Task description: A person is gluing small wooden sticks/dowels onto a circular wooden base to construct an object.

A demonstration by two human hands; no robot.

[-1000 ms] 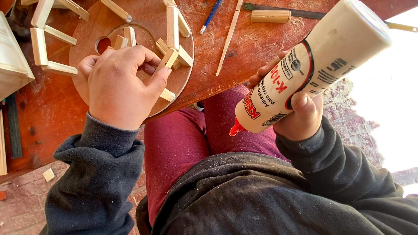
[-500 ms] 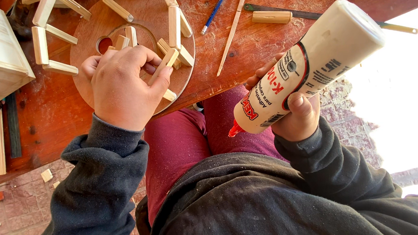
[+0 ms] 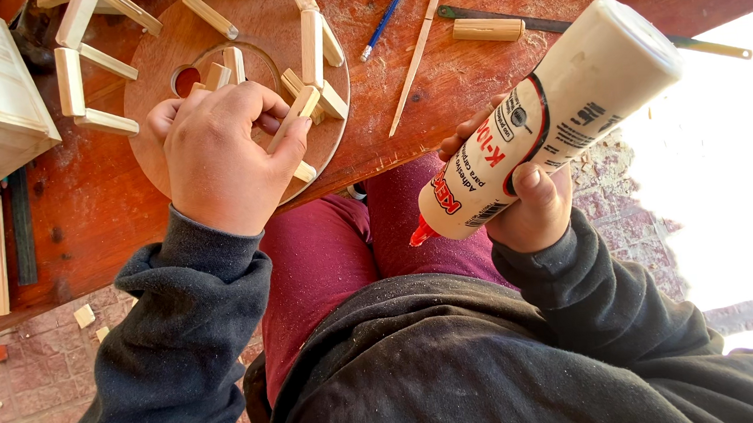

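The left hand [image 3: 215,157] pinches a short pale wooden stick [image 3: 291,118] over the round brown wooden disc [image 3: 268,32] on the reddish wooden desk [image 3: 473,78]; the right hand [image 3: 527,195] grips a cream plastic glue bottle [image 3: 557,112] — red nozzle tilted down over the lap; more sticks ring the disc, seemingly glued upright — hard to confirm.

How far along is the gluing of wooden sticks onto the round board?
Done: several wooden sticks already stand around the round wooden board. In hand: the left hand sets another stick on it, while the right hand holds the glue bottle off the bench. Left: the board's near side, partly hidden by the hand, looks unfilled.
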